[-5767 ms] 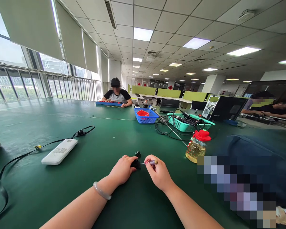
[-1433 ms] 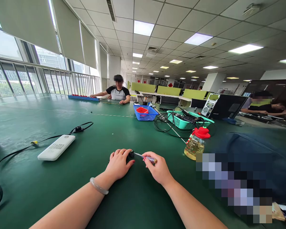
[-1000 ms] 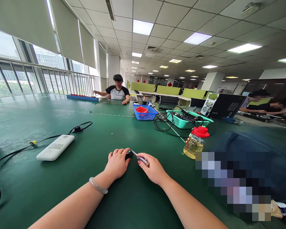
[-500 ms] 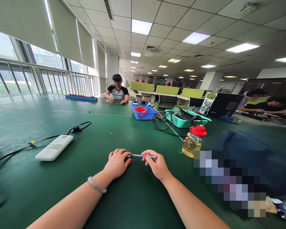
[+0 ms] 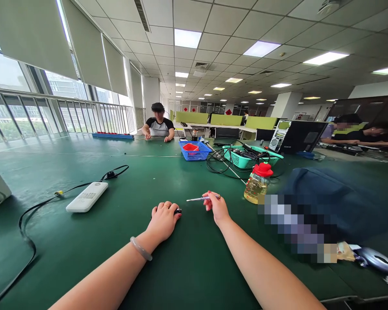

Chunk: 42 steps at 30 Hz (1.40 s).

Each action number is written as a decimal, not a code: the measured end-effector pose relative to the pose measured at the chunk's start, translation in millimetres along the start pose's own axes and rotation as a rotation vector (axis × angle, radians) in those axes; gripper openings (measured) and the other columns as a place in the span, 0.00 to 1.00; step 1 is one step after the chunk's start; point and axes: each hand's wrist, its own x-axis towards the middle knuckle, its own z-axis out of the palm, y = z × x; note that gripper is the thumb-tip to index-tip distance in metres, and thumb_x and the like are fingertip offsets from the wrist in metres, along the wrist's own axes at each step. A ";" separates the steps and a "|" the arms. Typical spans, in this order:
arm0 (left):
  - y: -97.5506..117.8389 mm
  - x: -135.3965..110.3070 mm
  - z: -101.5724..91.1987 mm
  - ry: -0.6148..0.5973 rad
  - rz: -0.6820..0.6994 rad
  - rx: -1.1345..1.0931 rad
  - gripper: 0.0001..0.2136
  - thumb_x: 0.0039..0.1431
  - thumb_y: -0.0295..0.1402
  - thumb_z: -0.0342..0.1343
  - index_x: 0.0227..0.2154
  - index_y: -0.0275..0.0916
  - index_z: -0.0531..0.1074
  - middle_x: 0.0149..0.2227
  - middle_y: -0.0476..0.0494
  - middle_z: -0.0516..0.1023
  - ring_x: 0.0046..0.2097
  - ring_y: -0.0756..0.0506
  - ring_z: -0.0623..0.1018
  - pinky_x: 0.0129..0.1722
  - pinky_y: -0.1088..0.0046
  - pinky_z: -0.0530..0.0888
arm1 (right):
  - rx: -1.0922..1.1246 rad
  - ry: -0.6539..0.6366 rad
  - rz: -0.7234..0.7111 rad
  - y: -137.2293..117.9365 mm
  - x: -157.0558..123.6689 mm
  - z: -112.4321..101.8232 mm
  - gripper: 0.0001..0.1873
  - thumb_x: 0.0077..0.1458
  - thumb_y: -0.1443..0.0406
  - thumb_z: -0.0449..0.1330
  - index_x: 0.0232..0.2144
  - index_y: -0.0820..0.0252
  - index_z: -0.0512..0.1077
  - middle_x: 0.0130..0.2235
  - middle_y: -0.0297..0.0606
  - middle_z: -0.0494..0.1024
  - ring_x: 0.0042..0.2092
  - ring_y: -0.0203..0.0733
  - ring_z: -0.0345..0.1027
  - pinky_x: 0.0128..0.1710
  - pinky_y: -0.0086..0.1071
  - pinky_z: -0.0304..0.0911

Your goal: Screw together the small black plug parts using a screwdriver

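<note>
My left hand (image 5: 164, 220) rests on the green table, its fingers wrapped over a small black object (image 5: 177, 211). Only one end of that object shows beside my thumb, so its kind is hidden. Between thumb and fingers, my right hand (image 5: 217, 206) grips a thin screwdriver (image 5: 197, 199). The shaft points left toward my left hand, and its tip is apart from the black object. A grey bangle (image 5: 141, 249) circles my left wrist.
Left lies a white power bank (image 5: 87, 197) beside a black strap (image 5: 35, 209). Ahead are a blue basket (image 5: 194, 153), a green basket (image 5: 242, 161) with cables, and a red-lidded bottle (image 5: 258, 185). A dark blue bag (image 5: 330, 202) lies right. A person (image 5: 158, 125) sits across the table.
My right hand has drawn the screwdriver up and to the right, off the black object. My left hand keeps its hold. The view has turned slightly left.
</note>
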 end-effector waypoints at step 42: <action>-220.5 -100.4 -101.7 0.278 -0.633 -0.108 0.20 0.59 0.40 0.46 0.53 0.43 0.69 0.43 0.46 0.82 0.42 0.43 0.79 0.36 0.73 0.70 | 0.414 0.092 0.168 6.2 17.9 -19.9 0.20 0.48 0.51 0.66 0.18 0.60 0.71 0.16 0.32 0.67 0.19 0.31 0.57 0.18 0.28 0.53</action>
